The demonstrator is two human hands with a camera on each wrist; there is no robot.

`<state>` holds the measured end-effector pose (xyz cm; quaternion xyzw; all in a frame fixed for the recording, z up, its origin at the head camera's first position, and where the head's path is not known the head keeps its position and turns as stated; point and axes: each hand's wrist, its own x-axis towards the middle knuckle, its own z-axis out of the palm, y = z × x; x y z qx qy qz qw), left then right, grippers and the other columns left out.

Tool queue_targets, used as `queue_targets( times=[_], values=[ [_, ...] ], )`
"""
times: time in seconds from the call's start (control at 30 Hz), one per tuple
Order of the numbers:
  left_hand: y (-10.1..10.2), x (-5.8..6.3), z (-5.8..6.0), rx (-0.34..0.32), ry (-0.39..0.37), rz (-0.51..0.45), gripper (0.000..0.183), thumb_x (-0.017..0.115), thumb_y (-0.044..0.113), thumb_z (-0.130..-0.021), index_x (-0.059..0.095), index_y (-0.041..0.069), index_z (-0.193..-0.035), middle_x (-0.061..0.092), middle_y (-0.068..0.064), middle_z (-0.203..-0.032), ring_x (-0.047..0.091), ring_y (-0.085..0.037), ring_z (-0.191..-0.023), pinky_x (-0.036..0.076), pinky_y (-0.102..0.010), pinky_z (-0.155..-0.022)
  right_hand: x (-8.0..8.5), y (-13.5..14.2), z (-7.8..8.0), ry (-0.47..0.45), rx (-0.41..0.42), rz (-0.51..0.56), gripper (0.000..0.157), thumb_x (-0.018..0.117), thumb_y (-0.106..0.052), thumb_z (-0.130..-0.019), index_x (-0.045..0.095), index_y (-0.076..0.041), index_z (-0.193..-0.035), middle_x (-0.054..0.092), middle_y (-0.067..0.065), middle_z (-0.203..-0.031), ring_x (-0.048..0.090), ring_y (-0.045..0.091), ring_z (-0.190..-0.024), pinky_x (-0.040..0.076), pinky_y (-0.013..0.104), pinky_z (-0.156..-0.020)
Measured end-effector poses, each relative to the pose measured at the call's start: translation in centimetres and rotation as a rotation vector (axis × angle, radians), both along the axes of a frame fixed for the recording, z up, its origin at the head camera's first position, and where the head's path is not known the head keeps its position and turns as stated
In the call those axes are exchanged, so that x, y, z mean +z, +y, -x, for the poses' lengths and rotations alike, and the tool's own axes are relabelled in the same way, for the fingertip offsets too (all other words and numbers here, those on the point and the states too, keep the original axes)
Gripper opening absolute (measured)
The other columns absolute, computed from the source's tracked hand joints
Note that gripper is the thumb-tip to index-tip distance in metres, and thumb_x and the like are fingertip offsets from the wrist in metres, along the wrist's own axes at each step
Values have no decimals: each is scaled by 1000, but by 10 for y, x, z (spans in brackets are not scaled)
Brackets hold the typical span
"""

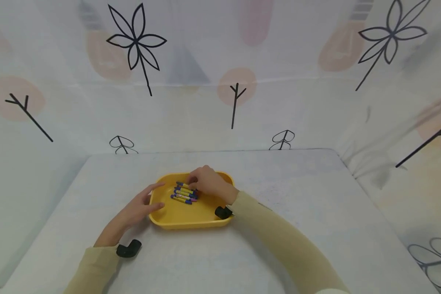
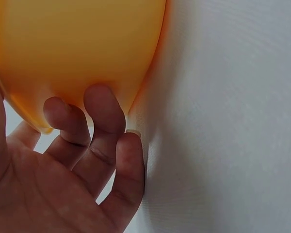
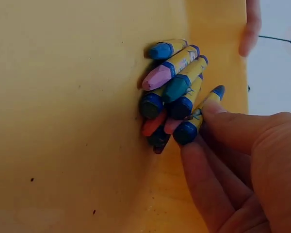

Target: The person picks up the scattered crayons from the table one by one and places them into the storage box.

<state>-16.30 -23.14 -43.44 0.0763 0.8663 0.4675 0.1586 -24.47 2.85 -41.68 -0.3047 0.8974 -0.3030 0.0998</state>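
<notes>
A yellow tray [image 1: 183, 224] holds several crayons [image 1: 182, 199] in yellow wrappers with blue bands, piled side by side. My left hand [image 1: 137, 208] grips the tray's left end, thumb and a finger over the rim. In the left wrist view, its other fingers [image 2: 104, 109] curl against the outer wall [image 2: 87, 43]. Inside the tray, my right hand [image 1: 209, 183] pinches a blue-tipped crayon [image 3: 185, 132] between thumb and fingers, at the edge of the pile. Pink [image 3: 157, 77] and teal [image 3: 178, 88] crayon tips show beside it.
The tray stands on a white-covered table [image 1: 316, 212]. Behind it hangs a white cloth [image 1: 191, 118] with printed leaves and twigs. A black band piece [image 1: 129, 248] sits at the left cuff, another [image 1: 223, 212] at the right cuff over the tray. Small dark specks dot the tray floor.
</notes>
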Motion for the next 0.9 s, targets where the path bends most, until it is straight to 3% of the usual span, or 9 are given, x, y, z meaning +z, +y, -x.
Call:
queue_targets(
  times=[0.13,0.33,0.6,0.8,0.9],
  values=[
    [1,0,0,-3,2,-4,68,66,31,-96,32,22,-155,36,-28,-153,48,-43,-129,36,-63,-105,-1,0,0,8,-13,-12,15,71,-19,-94,77,-14,-106,73,-6,-97,62,7,-83,51,19,-74],
    [2,0,1,-5,6,3,68,66,32,-96,32,22,-155,39,-28,-151,51,-41,-126,35,-63,-106,-1,5,0,-65,-36,64,21,71,-13,-93,75,-11,-113,74,-2,-108,65,9,-101,52,21,-86],
    [4,2,1,0,9,48,68,66,35,-96,33,24,-154,38,-26,-152,47,-45,-130,37,-63,-105,4,12,1,-111,-30,216,21,71,-9,-93,76,-11,-113,74,-6,-103,66,7,-98,52,21,-85],
    [1,0,3,-8,65,122,66,66,40,-95,37,24,-153,39,-21,-153,47,-45,-131,40,-62,-103,19,22,0,-110,4,318,21,70,-12,-93,75,-8,-114,75,-5,-103,67,7,-99,52,23,-89],
    [-1,1,3,-9,111,180,66,66,43,-94,41,24,-152,46,-19,-149,53,-42,-123,46,-58,-98,27,32,-2,-122,11,372,22,70,-12,-93,75,-8,-115,75,-3,-105,68,8,-99,53,24,-88]
  ],
)
